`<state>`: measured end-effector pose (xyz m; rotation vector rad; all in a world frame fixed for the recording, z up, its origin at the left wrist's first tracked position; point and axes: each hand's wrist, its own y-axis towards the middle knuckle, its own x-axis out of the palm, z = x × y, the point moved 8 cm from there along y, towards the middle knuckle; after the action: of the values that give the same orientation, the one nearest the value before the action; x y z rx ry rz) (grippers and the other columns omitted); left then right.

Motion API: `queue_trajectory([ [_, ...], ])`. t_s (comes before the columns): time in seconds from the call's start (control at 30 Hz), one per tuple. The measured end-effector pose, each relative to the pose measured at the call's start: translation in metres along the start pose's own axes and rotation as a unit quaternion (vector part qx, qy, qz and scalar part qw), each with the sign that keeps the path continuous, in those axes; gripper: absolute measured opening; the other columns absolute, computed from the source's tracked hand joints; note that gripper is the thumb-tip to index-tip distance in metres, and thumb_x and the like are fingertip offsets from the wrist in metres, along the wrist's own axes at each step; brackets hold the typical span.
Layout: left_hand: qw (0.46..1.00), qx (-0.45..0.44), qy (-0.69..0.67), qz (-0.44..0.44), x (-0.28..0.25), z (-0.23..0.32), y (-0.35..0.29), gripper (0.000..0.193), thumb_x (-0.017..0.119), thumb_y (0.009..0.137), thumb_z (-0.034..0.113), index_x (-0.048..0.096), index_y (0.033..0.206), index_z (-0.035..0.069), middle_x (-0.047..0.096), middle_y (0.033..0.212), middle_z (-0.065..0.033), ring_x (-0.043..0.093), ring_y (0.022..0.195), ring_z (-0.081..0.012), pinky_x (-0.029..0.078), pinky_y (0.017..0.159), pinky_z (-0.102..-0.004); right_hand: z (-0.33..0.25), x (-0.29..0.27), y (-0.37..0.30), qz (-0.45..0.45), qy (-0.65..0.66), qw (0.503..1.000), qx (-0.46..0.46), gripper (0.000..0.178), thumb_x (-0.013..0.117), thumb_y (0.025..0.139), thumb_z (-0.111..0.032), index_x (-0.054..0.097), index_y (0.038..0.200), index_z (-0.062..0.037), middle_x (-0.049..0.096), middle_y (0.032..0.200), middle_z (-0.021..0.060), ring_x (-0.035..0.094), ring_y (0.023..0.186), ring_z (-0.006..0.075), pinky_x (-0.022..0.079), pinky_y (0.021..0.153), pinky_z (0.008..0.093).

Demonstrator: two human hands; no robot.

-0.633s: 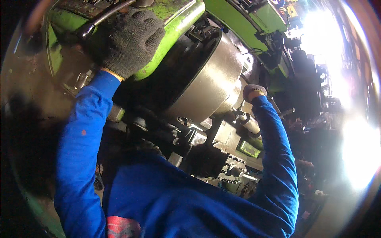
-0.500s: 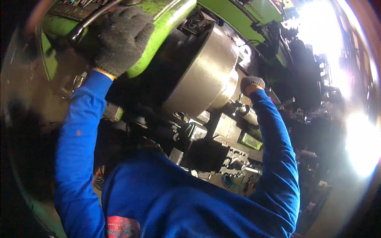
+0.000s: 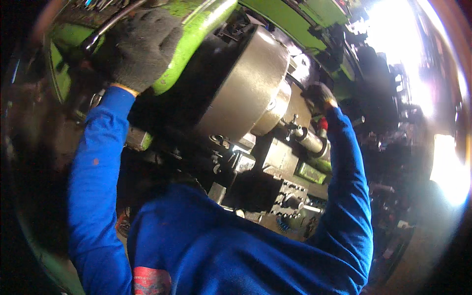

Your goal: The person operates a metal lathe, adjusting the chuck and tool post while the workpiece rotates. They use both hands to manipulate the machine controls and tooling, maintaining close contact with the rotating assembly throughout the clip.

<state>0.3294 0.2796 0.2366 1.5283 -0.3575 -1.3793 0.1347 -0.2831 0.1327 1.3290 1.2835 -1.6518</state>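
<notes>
My left hand (image 3: pixel 145 49), in a dark work glove, lies against the curved green housing (image 3: pixel 204 24) of a lathe. Close beside it, a metal lever (image 3: pixel 105 29) slants up to the left; my fingertips are hidden. My right hand (image 3: pixel 319 94), also gloved, is closed at the right of the big steel chuck (image 3: pixel 246 83), fingers curled. A thin dark rod-like piece (image 3: pixel 296 81) runs from near those fingers toward the chuck, but what they hold cannot be made out. A round steel workpiece (image 3: pixel 277 110) sticks out of the chuck face.
Below my right hand are a spindle with small cross handles (image 3: pixel 293 129) and a red knob (image 3: pixel 322 124). A tool post with several bolts (image 3: pixel 290 199) stands nearer me. Green machine panels (image 3: pixel 314 24) rise at the back, and strong light glares at the right.
My right hand has moved slightly up and right, uncovering the red knob below it. My left hand stays on the housing. The whole view has shifted a little.
</notes>
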Motion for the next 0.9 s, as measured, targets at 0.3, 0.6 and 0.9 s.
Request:
queue_trajectory([
  [0.3,1.0,-0.015,-0.014,-0.009,-0.004,-0.004,-0.002,0.015,0.074,0.104,0.018,0.077,0.113,0.006,0.075,0.115,-0.0153,0.07,0.112,-0.04,0.056,0.101,-0.0505,-0.037,0.067,-0.055,-0.142,0.162,0.943,-0.253,0.023,0.07,0.096,-0.008,0.083,0.114,-0.0049,0.082,0.106,0.0085,0.077,0.091,0.0248,0.06,0.082,0.0358],
  [0.6,1.0,-0.008,0.003,-0.02,-0.005,-0.009,-0.005,0.017,0.076,0.103,0.019,0.077,0.112,0.004,0.075,0.113,-0.0164,0.07,0.109,-0.0416,0.056,0.099,-0.0516,-0.076,0.058,-0.041,-0.167,-0.069,0.981,-0.07,0.025,0.066,0.104,-0.025,0.082,0.111,-0.0065,0.08,0.108,0.0175,0.078,0.093,0.0289,0.059,0.082,0.0408],
  [0.9,0.999,0.0,0.03,-0.025,-0.006,-0.004,-0.003,0.017,0.074,0.105,0.021,0.077,0.115,0.007,0.075,0.12,-0.0168,0.069,0.115,-0.041,0.055,0.102,-0.0523,-0.06,0.068,-0.05,-0.162,-0.033,0.974,-0.156,0.016,0.068,0.097,-0.019,0.081,0.098,-0.0084,0.079,0.095,0.014,0.079,0.089,0.0313,0.06,0.078,0.0437],
])
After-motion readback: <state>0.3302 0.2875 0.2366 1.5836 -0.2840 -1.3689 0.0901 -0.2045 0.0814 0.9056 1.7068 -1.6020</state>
